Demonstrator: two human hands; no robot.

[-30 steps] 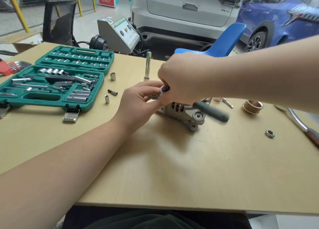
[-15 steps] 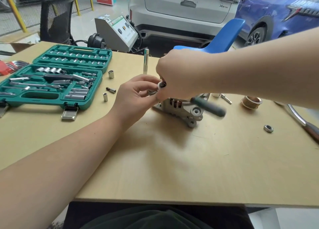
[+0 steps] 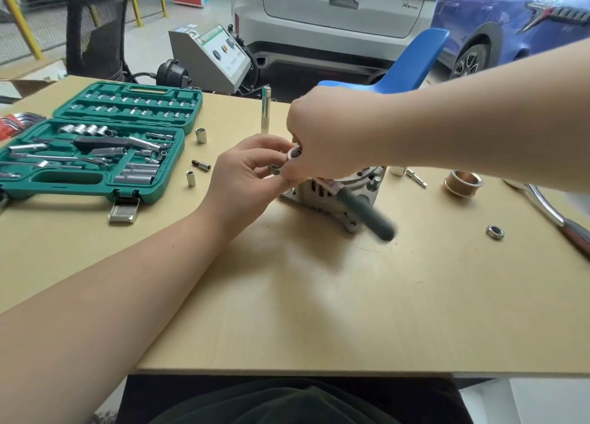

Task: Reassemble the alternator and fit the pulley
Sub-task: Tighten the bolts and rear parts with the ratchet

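On the surface, the open green case holds sockets and a ratchet, while both hands' grips close on a ratchet tool over the alternator, left hand, right hand; the pulley lies well apart.

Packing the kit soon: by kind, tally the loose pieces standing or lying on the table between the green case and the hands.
Short sockets: 2
Bit adapter: 1
Tall extension bar: 1
Total: 4

Green socket case — blue chair
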